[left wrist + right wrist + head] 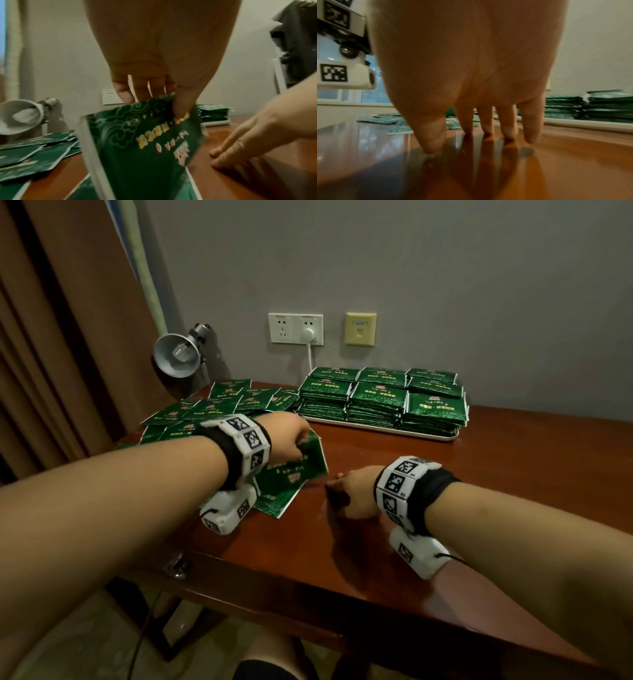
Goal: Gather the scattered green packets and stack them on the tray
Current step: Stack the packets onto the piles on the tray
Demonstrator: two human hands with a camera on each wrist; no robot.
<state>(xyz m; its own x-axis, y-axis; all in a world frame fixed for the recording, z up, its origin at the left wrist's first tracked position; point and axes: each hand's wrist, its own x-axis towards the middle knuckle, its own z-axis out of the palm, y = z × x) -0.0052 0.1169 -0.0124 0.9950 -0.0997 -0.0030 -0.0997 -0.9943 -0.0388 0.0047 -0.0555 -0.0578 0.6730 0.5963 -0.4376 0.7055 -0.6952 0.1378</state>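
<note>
My left hand (291,441) pinches the top edge of a green packet (293,474) between thumb and fingers, and the packet hangs tilted above the table; the left wrist view shows it close up as the held packet (140,148). Another packet (270,503) lies under it. My right hand (352,491) rests just right of it, straight fingertips (510,132) touching the bare wood, holding nothing. Loose green packets (205,409) lie scattered at the left rear. The white tray (442,436) at the back carries several stacks of packets (380,398).
A metal clamp lamp (176,356) stands at the table's back left corner, next to brown curtains. Wall sockets (295,328) with a white plug and cable sit behind the tray. The wooden table's (411,542) front edge runs close below my wrists.
</note>
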